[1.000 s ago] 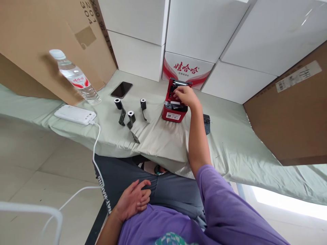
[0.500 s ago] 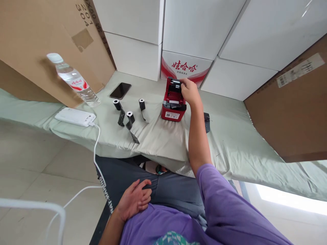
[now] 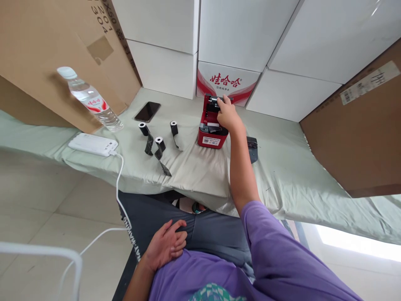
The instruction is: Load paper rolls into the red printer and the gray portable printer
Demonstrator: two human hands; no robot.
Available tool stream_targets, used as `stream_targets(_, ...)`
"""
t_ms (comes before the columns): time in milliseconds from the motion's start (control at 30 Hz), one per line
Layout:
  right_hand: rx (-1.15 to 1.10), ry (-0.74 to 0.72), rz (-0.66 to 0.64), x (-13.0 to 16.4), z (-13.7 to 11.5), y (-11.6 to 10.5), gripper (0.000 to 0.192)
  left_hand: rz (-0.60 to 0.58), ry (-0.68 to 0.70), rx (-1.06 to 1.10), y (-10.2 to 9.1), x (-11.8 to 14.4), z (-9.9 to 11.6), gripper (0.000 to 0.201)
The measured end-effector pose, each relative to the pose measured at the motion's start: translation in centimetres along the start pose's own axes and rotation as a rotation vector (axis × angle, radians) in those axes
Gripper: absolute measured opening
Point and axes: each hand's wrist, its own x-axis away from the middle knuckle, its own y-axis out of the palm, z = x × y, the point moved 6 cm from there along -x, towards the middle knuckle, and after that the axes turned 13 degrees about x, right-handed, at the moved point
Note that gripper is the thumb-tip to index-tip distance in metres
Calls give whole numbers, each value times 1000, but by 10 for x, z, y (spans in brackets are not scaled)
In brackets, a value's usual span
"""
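A small red printer (image 3: 210,141) stands on the cloth with its lid raised. A pale strip and a dark strip show at its front opening, and a dark roller sits in the lid. My right hand (image 3: 229,115) is on the right part of the raised lid, fingers over its upper edge and thumb in front; the exact contact is partly hidden. Behind my right forearm lies a dark grey plastic piece (image 3: 253,151). On my lap rests my left hand (image 3: 166,246), palm up, fingers loosely bent and apart, holding nothing.
Left of the printer stand small black rolls (image 3: 159,144) with unrolled tails. Farther left are a phone (image 3: 148,111), a white power bank (image 3: 93,144) with its cable, and a tilted water bottle (image 3: 94,102). White boxes (image 3: 163,69) line the back; brown cartons (image 3: 360,138) flank both sides.
My right hand has shifted slightly left over the raised lid, and its fingers have spread. More of the dark grey piece shows beside my forearm. My left hand stays still.
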Motion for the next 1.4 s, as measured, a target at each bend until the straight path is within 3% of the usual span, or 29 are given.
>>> stream_targets(167,39,29,12,9,-7,-5,71,-4,1,0,1,0,0,39)
stream_targets(433,12,-76,72,18,-11,-17,37,0,0,12,-1,0,0,38)
stream_targets(700,74,8,6,27,-21,-23,29,4,0,-5,0,-1,1,38)
stream_targets(900,73,28,-15,24,-16,-23,34,-3,11,-16,-1,-1,1,37)
stream_targets(1167,-54,-50,96,15,0,-24,37,1,15,-18,-2,-1,2,36)
stream_targets(1400,-92,31,70,35,-7,-52,67,8,16,-1,-2,0,1,36)
